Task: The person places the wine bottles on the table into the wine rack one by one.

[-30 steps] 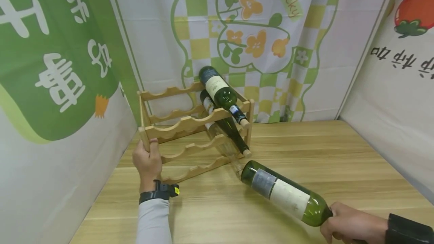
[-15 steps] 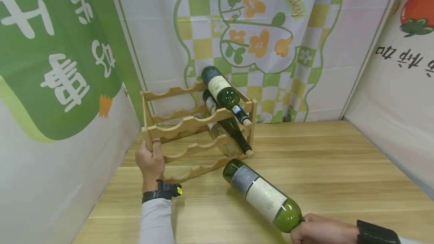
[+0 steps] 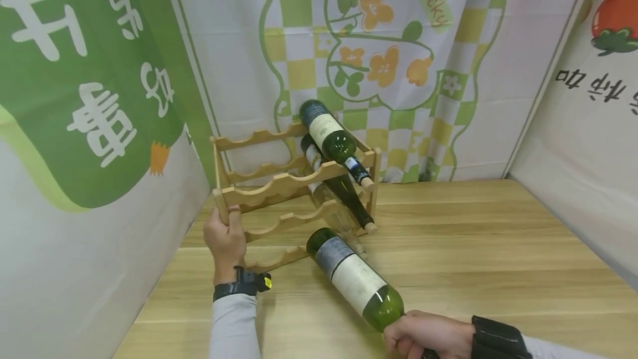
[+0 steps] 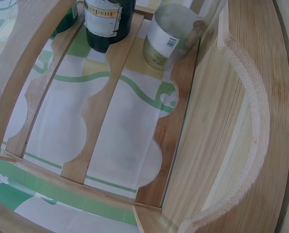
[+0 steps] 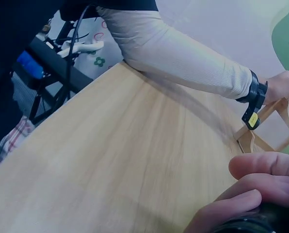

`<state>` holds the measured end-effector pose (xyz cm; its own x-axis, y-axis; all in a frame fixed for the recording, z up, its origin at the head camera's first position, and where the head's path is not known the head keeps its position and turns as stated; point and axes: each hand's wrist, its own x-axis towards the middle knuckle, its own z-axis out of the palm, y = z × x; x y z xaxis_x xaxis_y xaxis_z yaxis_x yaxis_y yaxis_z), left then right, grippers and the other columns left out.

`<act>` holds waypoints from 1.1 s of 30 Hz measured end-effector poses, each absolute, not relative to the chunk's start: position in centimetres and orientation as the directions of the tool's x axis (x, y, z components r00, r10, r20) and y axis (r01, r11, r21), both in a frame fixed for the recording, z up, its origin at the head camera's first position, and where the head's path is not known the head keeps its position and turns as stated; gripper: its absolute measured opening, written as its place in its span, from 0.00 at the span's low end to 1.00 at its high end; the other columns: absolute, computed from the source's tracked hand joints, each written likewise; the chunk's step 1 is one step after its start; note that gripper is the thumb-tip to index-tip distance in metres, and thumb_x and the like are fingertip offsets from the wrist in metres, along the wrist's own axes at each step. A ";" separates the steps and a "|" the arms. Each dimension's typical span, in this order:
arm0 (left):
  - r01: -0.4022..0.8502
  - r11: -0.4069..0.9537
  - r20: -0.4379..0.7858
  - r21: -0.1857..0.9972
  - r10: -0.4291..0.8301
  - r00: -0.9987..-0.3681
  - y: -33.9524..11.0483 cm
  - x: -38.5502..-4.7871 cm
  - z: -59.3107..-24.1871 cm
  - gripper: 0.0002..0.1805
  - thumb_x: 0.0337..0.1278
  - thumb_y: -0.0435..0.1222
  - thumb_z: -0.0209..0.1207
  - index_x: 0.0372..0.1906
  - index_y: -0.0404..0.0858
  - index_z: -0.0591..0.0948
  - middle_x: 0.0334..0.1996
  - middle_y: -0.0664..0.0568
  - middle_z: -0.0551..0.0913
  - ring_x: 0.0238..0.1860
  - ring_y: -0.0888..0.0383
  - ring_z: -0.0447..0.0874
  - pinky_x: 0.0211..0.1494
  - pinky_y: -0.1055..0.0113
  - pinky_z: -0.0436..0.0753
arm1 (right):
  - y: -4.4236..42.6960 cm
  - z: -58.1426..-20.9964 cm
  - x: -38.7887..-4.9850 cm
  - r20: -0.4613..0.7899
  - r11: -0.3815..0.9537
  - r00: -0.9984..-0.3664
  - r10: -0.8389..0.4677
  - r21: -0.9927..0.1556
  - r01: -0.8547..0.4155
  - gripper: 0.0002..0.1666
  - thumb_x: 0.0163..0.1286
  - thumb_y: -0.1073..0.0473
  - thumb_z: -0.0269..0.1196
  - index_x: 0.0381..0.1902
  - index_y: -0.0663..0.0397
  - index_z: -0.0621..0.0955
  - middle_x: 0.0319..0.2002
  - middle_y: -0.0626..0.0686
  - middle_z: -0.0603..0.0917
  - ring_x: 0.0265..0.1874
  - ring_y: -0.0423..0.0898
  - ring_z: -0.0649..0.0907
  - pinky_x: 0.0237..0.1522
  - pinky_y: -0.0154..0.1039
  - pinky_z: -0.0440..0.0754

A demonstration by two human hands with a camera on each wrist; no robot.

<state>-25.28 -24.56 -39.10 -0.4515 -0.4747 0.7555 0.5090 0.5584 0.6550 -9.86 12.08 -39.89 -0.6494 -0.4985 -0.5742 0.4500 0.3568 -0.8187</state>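
My right hand (image 3: 423,332) grips a green wine bottle (image 3: 356,281) by its neck, the base pointing up and left toward the front of the wooden wine rack (image 3: 284,181). My left hand (image 3: 225,237) holds the rack's front left post. On the rack's top tier, at the right, lies a green bottle (image 3: 329,133) with a cork facing me. Below it rests a dark bottle (image 3: 351,198), and on the lowest tier a clear bottle (image 3: 344,223), partly hidden by the held one. In the left wrist view the clear bottle (image 4: 166,41) shows its base.
The rack stands on a wooden table (image 3: 448,237) near a patterned curtain (image 3: 389,71). Printed cloth walls close in the left and right sides. In the right wrist view, dark equipment (image 5: 47,73) stands beyond the table's edge.
My right hand has carried the green bottle leftward, bringing its base in front of the rack's lowest tier. The left hand keeps its hold on the post.
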 end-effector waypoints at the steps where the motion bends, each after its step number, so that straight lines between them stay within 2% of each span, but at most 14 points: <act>1: 0.508 0.558 0.755 0.656 -0.474 -0.454 -24.6 -25.3 -39.1 0.20 0.65 0.37 0.57 0.18 0.38 0.67 0.14 0.59 0.60 0.17 0.70 0.52 0.23 0.66 0.55 | 11.7 -40.0 -10.0 -0.578 0.339 -0.645 -0.500 -0.816 0.468 0.17 0.60 0.59 0.58 0.16 0.40 0.65 0.15 0.36 0.59 0.16 0.33 0.58 0.23 0.27 0.59; 9: 0.504 0.562 0.755 0.656 -0.470 -0.458 -24.5 -25.1 -39.1 0.20 0.65 0.38 0.56 0.18 0.37 0.67 0.15 0.58 0.61 0.17 0.64 0.56 0.22 0.63 0.57 | 8.8 -40.8 -11.4 -0.587 0.263 -0.659 -0.471 -0.806 0.530 0.12 0.60 0.58 0.59 0.20 0.40 0.71 0.17 0.35 0.61 0.16 0.29 0.63 0.22 0.22 0.66; 16: 0.506 0.566 0.759 0.651 -0.471 -0.450 -24.6 -25.2 -39.0 0.19 0.65 0.39 0.57 0.19 0.36 0.69 0.15 0.58 0.62 0.18 0.61 0.57 0.23 0.62 0.58 | 6.1 -40.7 -13.4 -0.617 0.258 -0.654 -0.437 -0.783 0.566 0.19 0.61 0.59 0.60 0.17 0.38 0.64 0.16 0.35 0.59 0.15 0.28 0.61 0.21 0.21 0.66; 25: 0.501 0.568 0.757 0.653 -0.464 -0.460 -24.8 -25.2 -39.0 0.19 0.65 0.39 0.56 0.19 0.36 0.68 0.14 0.56 0.62 0.17 0.63 0.57 0.23 0.63 0.57 | 2.3 -40.8 -16.9 -0.541 0.208 -0.728 -0.421 -0.839 0.503 0.16 0.61 0.60 0.60 0.20 0.41 0.67 0.17 0.36 0.61 0.15 0.29 0.63 0.21 0.22 0.67; 33: 0.500 0.572 0.759 0.650 -0.464 -0.456 -24.8 -25.4 -39.2 0.19 0.65 0.39 0.55 0.20 0.36 0.69 0.14 0.54 0.63 0.17 0.61 0.57 0.23 0.62 0.58 | 0.0 -40.7 -19.8 -0.498 0.198 -0.782 -0.375 -0.867 0.457 0.17 0.63 0.61 0.61 0.18 0.43 0.68 0.17 0.38 0.64 0.15 0.33 0.65 0.20 0.24 0.67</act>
